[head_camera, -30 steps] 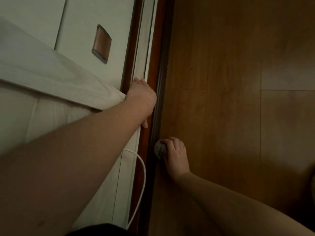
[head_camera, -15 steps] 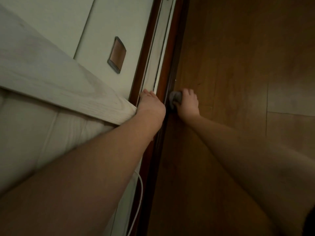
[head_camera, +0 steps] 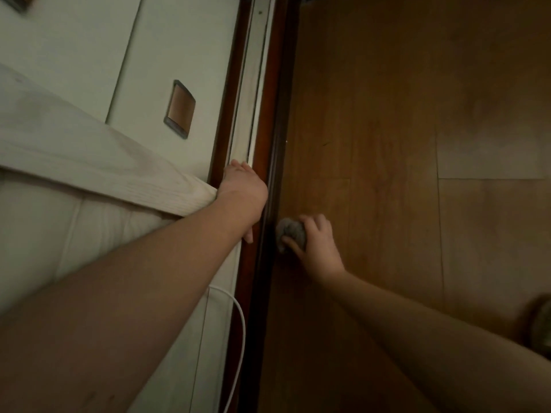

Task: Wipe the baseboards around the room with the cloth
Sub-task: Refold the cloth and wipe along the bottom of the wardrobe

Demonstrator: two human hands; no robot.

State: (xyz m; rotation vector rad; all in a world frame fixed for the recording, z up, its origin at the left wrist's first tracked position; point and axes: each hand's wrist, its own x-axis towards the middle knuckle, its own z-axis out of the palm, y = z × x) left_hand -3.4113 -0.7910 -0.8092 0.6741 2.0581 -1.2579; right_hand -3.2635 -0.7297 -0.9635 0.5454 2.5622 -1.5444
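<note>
cloth (head_camera: 291, 234): a small grey wad, soft and light, pressed against the dark baseboard (head_camera: 272, 174) low by the wood floor (head_camera: 387, 144).
right hand (head_camera: 317, 247): your fingers curl round the wad and grip it from the floor side.
left hand (head_camera: 243, 190): fingers mostly straight, braced flat on the wall trim (head_camera: 253, 84) above.
handling: it likely crumples and slips, so keep it bunched in your palm.
hold: grip the wad's back, leaving the front face on the wood.

Grey cloth (head_camera: 290, 235) bunched, pressed against dark wooden baseboard (head_camera: 272, 180)
</note>
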